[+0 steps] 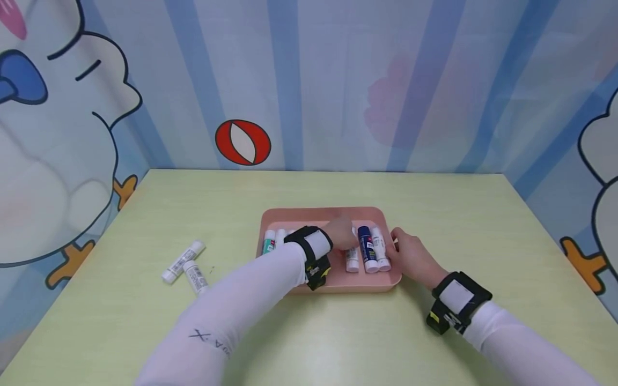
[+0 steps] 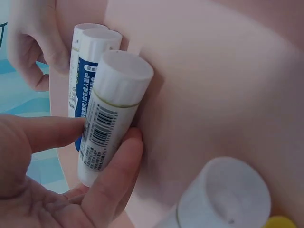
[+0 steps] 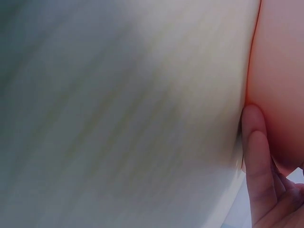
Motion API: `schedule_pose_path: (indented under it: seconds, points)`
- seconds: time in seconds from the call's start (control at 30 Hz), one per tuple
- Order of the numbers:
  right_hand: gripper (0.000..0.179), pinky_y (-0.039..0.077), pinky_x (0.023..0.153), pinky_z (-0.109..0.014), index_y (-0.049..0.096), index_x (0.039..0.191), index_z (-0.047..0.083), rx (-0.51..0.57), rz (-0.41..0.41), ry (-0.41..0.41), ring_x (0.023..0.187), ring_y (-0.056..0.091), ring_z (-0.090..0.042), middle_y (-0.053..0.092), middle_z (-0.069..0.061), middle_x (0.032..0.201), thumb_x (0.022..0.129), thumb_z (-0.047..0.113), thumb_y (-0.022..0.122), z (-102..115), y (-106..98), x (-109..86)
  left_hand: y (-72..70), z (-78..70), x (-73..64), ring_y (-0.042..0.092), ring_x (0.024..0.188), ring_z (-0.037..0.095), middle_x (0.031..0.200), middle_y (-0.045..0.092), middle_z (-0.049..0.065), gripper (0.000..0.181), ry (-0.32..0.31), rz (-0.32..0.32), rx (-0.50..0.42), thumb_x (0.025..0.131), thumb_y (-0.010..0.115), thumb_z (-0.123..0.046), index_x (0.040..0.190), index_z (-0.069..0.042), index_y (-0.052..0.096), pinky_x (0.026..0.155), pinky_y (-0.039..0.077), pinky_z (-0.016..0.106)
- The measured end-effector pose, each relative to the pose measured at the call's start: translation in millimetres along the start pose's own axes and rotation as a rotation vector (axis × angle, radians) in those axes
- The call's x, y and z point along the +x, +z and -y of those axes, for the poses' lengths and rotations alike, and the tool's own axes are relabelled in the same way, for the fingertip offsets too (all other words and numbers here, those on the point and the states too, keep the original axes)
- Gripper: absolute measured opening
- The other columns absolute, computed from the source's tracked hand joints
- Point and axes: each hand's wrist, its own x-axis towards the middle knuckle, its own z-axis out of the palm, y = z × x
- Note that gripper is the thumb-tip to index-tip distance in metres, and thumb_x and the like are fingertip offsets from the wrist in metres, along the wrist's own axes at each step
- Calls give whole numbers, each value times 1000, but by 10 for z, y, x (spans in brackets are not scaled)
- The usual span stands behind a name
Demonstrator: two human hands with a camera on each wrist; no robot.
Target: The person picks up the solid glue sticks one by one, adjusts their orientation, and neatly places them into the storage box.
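Observation:
My left hand (image 1: pixel 340 233) reaches into a pink tray (image 1: pixel 347 288) and pinches a white glue stick (image 2: pixel 114 114) between thumb and fingers. In the left wrist view its barcode label faces the camera. Beside it, toward the tray's right end, lie a navy-labelled glue stick (image 1: pixel 367 247) and another white glue stick (image 1: pixel 380 249). At that right end my right hand (image 1: pixel 415 260) grips the tray's side, thumb at the rim. The right wrist view shows its fingers (image 3: pixel 256 147) against the tray's outer wall.
In the tray's left end are a green-labelled glue stick (image 1: pixel 269 242) and a white one (image 1: pixel 280 238), partly behind my left wrist. Two white glue sticks, one farther back (image 1: pixel 183 261) and one nearer (image 1: pixel 195 276), lie on the table left of the tray. A printed curtain (image 1: pixel 328 86) stands behind the table.

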Motion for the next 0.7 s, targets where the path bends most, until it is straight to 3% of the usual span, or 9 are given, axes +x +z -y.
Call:
schedule_pose_path:
  seconds: [0.37, 0.7]
  points:
    - [18, 38, 54, -30, 45, 110, -3, -3, 6, 7, 64, 49, -19, 54, -10, 78, 99, 11, 48, -3, 7, 8, 42, -82, -54, 54, 60, 14, 76, 57, 5, 24, -9, -29, 69, 91, 68, -22, 99, 0, 63, 50, 41, 23]
    - [18, 37, 53, -30, 45, 108, -3, 1, 1, -7, 62, 48, -18, 53, -9, 75, 98, 11, 48, -18, 1, 16, -15, -117, -145, 53, 60, 15, 80, 59, 7, 25, 3, -27, 2, 92, 66, -19, 104, 2, 61, 50, 39, 23]
